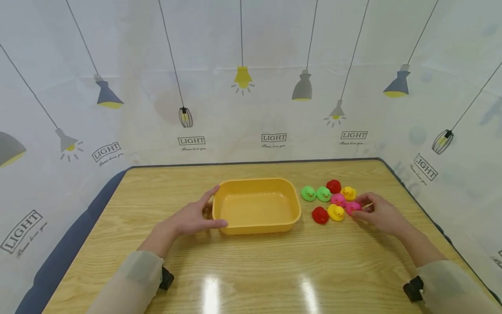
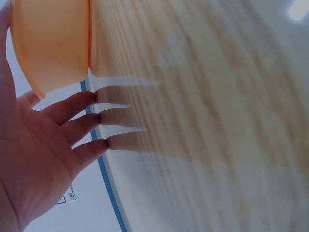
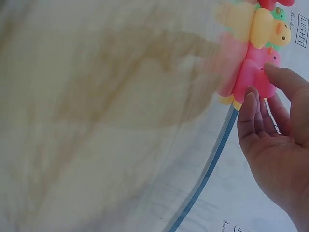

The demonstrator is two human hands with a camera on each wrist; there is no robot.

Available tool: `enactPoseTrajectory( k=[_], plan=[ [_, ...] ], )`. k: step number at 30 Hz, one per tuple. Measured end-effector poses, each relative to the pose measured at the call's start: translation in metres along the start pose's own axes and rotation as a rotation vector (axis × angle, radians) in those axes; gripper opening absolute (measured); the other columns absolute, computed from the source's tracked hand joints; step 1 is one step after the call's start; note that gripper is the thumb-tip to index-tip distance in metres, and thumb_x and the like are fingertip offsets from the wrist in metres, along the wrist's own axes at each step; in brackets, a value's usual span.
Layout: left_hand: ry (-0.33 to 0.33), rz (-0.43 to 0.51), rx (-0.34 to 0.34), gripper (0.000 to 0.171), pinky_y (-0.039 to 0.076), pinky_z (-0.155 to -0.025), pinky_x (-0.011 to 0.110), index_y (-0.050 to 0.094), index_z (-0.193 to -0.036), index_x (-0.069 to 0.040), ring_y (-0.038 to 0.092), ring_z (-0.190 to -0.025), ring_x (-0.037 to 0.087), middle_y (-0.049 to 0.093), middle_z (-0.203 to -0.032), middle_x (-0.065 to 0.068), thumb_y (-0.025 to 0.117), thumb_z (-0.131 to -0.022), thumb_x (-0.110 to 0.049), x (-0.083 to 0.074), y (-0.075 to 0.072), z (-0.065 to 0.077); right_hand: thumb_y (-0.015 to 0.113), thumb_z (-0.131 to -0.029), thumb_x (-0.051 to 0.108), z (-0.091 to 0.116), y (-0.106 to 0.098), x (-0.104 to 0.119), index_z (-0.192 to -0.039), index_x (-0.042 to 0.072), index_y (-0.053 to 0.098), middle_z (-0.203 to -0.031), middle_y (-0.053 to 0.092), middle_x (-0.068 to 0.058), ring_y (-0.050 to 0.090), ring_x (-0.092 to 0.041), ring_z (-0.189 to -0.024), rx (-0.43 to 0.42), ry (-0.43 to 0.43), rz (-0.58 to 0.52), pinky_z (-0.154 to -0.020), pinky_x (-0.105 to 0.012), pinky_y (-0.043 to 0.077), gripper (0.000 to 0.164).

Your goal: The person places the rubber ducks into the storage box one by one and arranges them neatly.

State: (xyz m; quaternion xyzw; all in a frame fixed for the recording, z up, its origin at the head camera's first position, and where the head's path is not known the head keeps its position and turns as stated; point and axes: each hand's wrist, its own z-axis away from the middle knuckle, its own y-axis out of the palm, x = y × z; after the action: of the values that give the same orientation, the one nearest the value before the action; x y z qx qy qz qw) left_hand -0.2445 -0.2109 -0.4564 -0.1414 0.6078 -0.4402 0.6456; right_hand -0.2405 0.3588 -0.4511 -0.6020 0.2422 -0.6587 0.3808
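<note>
A yellow plastic basin (image 1: pixel 256 228) stands upright on the table, and nothing lies in it. At its left end my left hand (image 1: pixel 191 217) is spread, with the thumb along the front rim and the index finger at the back rim. In the left wrist view the other fingers (image 2: pixel 79 128) are extended, tips at the tabletop. My right hand (image 1: pixel 380 214) pinches a pink rubber duck (image 1: pixel 353 208) between thumb and fingers, at the right side of a duck cluster. Beside that duck sit another pink duck (image 1: pixel 338 200) and a yellow duck (image 1: pixel 336 213).
Right of the basin are two green ducks (image 1: pixel 323 194), a red duck (image 1: pixel 320 215) in front, another red duck (image 1: pixel 334 186) behind and a second yellow duck (image 1: pixel 348 193). The wooden table (image 1: pixel 251 266) meets a lamp-printed curtain (image 1: pixel 274 109) at the back and sides.
</note>
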Motion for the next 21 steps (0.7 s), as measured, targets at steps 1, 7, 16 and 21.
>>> enactPoseTrajectory(
  k=[1, 7, 16, 21],
  plan=[
    [0.001, 0.003, 0.001, 0.123, 0.031, -0.129, 0.073, 0.006, -0.175, -0.049, 0.047, -0.158, 0.041, 0.055, -0.168, 0.007, 0.081, -0.083, -0.078, 0.000, 0.000, 0.000, 0.076, -0.106, 0.038, 0.000, 0.000, 0.000, -0.139, -0.004, 0.058, -0.132, 0.066, -0.026, 0.065, -0.028, -0.104, -0.001, 0.003, 0.005, -0.075, -0.028, 0.060, 0.056],
    [0.007, 0.007, 0.001, 0.122, 0.031, -0.129, 0.073, 0.006, -0.175, -0.050, 0.048, -0.157, 0.040, 0.056, -0.168, 0.007, 0.082, -0.084, -0.077, 0.000, 0.001, 0.000, 0.076, -0.105, 0.040, 0.001, 0.001, -0.001, -0.138, -0.003, 0.059, -0.132, 0.066, -0.026, 0.064, -0.030, -0.105, -0.020, 0.015, 0.017, -0.077, -0.029, 0.059, 0.058],
    [-0.004, 0.004, -0.001, 0.122, 0.030, -0.130, 0.073, 0.006, -0.175, -0.050, 0.048, -0.157, 0.042, 0.055, -0.168, 0.008, 0.081, -0.083, -0.078, -0.002, 0.000, 0.000, 0.077, -0.103, 0.048, 0.008, 0.000, 0.008, -0.140, 0.000, 0.059, -0.132, 0.065, -0.021, 0.062, -0.030, -0.108, -0.108, -0.041, 0.029, -0.075, -0.023, 0.056, 0.062],
    [-0.004, 0.005, -0.006, 0.122, 0.029, -0.131, 0.072, 0.006, -0.175, -0.050, 0.048, -0.157, 0.041, 0.056, -0.167, 0.009, 0.082, -0.083, -0.078, -0.002, 0.000, 0.000, 0.077, -0.105, 0.037, 0.012, 0.000, 0.031, -0.140, -0.001, 0.061, -0.132, 0.066, -0.022, 0.064, -0.029, -0.105, -0.168, -0.139, 0.036, -0.076, -0.020, 0.056, 0.054]
  ],
)
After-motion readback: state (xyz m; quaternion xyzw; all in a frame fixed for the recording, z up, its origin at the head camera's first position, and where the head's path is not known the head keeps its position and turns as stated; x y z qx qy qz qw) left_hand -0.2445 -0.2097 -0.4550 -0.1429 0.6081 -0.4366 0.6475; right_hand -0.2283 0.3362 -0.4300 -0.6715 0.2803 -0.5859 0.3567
